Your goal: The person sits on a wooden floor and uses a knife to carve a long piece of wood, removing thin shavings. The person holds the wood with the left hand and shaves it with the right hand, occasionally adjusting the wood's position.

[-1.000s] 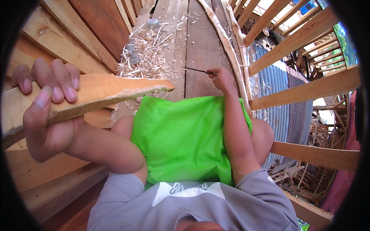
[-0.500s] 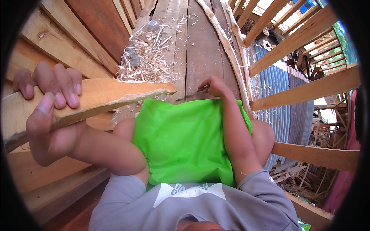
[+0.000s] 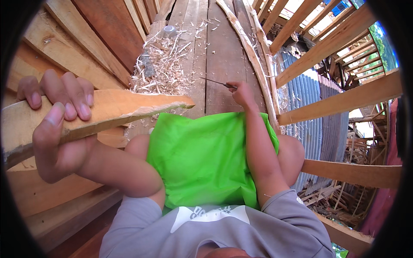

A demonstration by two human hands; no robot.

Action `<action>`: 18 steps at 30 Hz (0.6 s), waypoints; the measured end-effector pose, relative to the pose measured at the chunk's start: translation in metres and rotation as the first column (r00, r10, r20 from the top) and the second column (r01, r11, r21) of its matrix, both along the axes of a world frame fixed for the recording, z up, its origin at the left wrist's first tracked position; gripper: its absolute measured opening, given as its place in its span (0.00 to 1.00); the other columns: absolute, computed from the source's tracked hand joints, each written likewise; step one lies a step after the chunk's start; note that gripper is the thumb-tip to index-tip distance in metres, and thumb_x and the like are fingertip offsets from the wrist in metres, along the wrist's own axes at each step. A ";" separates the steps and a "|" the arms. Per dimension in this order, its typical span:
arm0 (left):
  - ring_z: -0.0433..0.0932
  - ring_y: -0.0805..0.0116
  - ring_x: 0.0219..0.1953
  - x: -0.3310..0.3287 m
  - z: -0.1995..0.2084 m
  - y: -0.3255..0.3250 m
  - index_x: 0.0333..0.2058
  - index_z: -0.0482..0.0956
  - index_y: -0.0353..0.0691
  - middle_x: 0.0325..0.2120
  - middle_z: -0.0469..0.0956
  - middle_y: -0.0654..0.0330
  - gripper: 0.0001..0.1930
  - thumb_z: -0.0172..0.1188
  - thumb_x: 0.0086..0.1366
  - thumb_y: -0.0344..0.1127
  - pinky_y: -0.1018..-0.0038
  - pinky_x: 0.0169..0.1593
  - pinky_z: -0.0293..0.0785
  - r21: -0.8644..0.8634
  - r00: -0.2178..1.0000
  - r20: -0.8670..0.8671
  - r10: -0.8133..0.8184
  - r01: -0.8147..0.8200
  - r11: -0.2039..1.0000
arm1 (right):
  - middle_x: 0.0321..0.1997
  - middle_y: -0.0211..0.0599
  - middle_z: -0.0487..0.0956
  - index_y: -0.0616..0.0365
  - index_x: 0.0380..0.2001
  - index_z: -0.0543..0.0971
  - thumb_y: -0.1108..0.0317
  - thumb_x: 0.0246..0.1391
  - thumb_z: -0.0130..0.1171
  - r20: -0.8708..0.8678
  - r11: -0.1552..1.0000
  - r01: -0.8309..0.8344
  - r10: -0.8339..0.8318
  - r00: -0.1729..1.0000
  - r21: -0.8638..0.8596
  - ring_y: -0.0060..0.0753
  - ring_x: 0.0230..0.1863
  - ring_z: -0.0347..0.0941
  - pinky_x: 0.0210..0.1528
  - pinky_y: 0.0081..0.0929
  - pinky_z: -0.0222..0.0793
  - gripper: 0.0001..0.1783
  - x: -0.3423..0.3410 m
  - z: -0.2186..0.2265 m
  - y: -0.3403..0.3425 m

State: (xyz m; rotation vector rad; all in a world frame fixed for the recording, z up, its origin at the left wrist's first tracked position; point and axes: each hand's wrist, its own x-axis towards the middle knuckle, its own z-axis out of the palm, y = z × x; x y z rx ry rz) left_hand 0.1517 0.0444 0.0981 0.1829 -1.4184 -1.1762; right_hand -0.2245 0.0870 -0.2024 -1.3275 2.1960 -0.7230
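Note:
My left hand [image 3: 64, 116] is wrapped round a thick wooden plank [image 3: 124, 104] that comes in from the left edge. The plank's right end tapers to a freshly cut tip, just beyond the green cloth [image 3: 202, 159] on my lap. My right hand [image 3: 241, 93] grips the dark handle of a knife [image 3: 217, 82]. Its thin blade points left over the floorboards, apart from the plank. Most of the handle is hidden in my fingers.
Curled wood shavings [image 3: 161, 71] are heaped on the plank floor [image 3: 226, 47], around a clear plastic cup [image 3: 169, 31]. A long peeled pole [image 3: 245, 41] lies to the right. Boards line the left; wooden rails [image 3: 340, 109] and corrugated metal sheets [image 3: 305, 101] are at right.
My right hand has turned and moved slightly up, and the knife blade has swung away from the cloth's edge toward the shavings. My left hand still holds the plank, nearly unmoved.

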 end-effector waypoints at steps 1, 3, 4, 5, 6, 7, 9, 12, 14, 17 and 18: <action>0.63 0.71 0.22 0.001 0.000 0.000 0.36 0.60 0.43 0.21 0.63 0.61 0.15 0.51 0.49 0.30 0.69 0.35 0.62 -0.016 1.000 0.011 -0.011 0.011 1.000 | 0.38 0.39 0.85 0.50 0.42 0.85 0.82 0.46 0.62 0.006 0.999 -0.045 0.045 0.999 0.010 0.33 0.39 0.80 0.44 0.29 0.73 0.20 -0.005 0.009 0.001; 0.64 0.71 0.22 0.001 0.001 0.000 0.36 0.60 0.44 0.21 0.63 0.61 0.15 0.51 0.49 0.30 0.69 0.35 0.62 -0.024 1.000 0.016 -0.023 0.023 0.999 | 0.37 0.41 0.84 0.50 0.43 0.84 0.79 0.48 0.61 0.088 0.926 -0.310 0.297 0.951 0.216 0.35 0.38 0.80 0.43 0.30 0.73 0.18 -0.030 0.018 0.008; 0.64 0.71 0.22 0.001 0.002 0.002 0.36 0.60 0.44 0.21 0.63 0.61 0.15 0.51 0.49 0.30 0.69 0.35 0.62 -0.018 1.000 0.011 -0.012 0.012 1.000 | 0.37 0.42 0.84 0.51 0.43 0.84 0.78 0.49 0.60 0.150 0.846 -0.438 0.412 0.899 0.305 0.37 0.38 0.80 0.42 0.30 0.73 0.18 -0.037 0.019 0.010; 0.64 0.71 0.22 -0.001 0.002 0.002 0.36 0.60 0.44 0.21 0.63 0.61 0.15 0.51 0.49 0.30 0.69 0.35 0.62 -0.010 1.000 0.000 -0.012 0.012 1.000 | 0.37 0.42 0.84 0.51 0.43 0.84 0.78 0.49 0.60 0.096 0.924 -0.303 0.288 0.953 0.234 0.36 0.37 0.80 0.42 0.30 0.73 0.17 -0.041 0.011 0.014; 0.64 0.71 0.22 -0.002 0.003 0.002 0.36 0.60 0.44 0.21 0.63 0.61 0.15 0.51 0.49 0.30 0.69 0.35 0.62 -0.003 1.000 -0.003 -0.012 0.012 1.000 | 0.36 0.42 0.84 0.51 0.43 0.84 0.78 0.49 0.60 0.048 0.975 -0.162 0.157 0.986 0.154 0.35 0.36 0.80 0.41 0.30 0.73 0.17 -0.044 0.001 0.018; 0.64 0.71 0.22 -0.003 0.004 0.001 0.36 0.60 0.44 0.21 0.63 0.61 0.15 0.51 0.49 0.30 0.69 0.35 0.62 0.005 1.000 -0.006 -0.011 0.011 1.000 | 0.36 0.41 0.84 0.51 0.43 0.84 0.78 0.49 0.60 0.012 0.998 -0.019 0.019 1.000 0.066 0.34 0.36 0.80 0.41 0.30 0.73 0.17 -0.048 -0.008 0.022; 0.64 0.71 0.22 0.001 0.003 0.001 0.36 0.60 0.43 0.21 0.63 0.60 0.15 0.51 0.48 0.30 0.69 0.35 0.62 0.013 1.000 -0.002 0.003 -0.003 1.000 | 0.35 0.38 0.85 0.51 0.43 0.84 0.81 0.48 0.60 -0.117 0.991 0.134 -0.136 0.984 -0.024 0.27 0.34 0.78 0.40 0.27 0.72 0.19 -0.029 0.011 0.014; 0.64 0.71 0.22 -0.001 0.003 0.001 0.36 0.60 0.43 0.21 0.63 0.60 0.15 0.51 0.48 0.30 0.69 0.35 0.62 0.002 1.000 -0.001 -0.016 0.016 1.000 | 0.35 0.37 0.85 0.50 0.43 0.84 0.80 0.48 0.61 0.082 0.992 -0.080 0.072 0.994 0.099 0.25 0.36 0.77 0.41 0.25 0.71 0.19 -0.039 0.013 0.013; 0.64 0.71 0.22 -0.001 0.003 0.001 0.36 0.60 0.43 0.21 0.63 0.60 0.15 0.51 0.48 0.30 0.69 0.35 0.62 -0.010 1.000 0.002 -0.017 0.017 1.000 | 0.37 0.37 0.85 0.51 0.43 0.84 0.80 0.48 0.61 0.164 0.912 -0.294 0.256 0.953 0.287 0.27 0.38 0.78 0.42 0.26 0.71 0.19 -0.033 0.008 0.014; 0.64 0.71 0.22 -0.002 0.004 0.003 0.36 0.59 0.43 0.21 0.63 0.60 0.15 0.51 0.48 0.30 0.69 0.35 0.62 0.007 1.000 -0.012 0.002 -0.002 1.000 | 0.39 0.39 0.85 0.51 0.43 0.84 0.81 0.45 0.63 0.080 0.960 -0.199 0.187 0.979 0.195 0.31 0.41 0.78 0.45 0.28 0.71 0.20 -0.017 0.001 0.008; 0.64 0.71 0.21 -0.002 0.004 0.003 0.36 0.59 0.43 0.21 0.63 0.60 0.15 0.51 0.48 0.30 0.69 0.34 0.62 0.011 1.000 -0.008 0.004 -0.004 1.000 | 0.39 0.39 0.85 0.51 0.43 0.84 0.80 0.45 0.63 0.042 0.997 -0.014 0.011 0.999 0.075 0.33 0.41 0.79 0.45 0.29 0.71 0.20 -0.008 0.001 0.005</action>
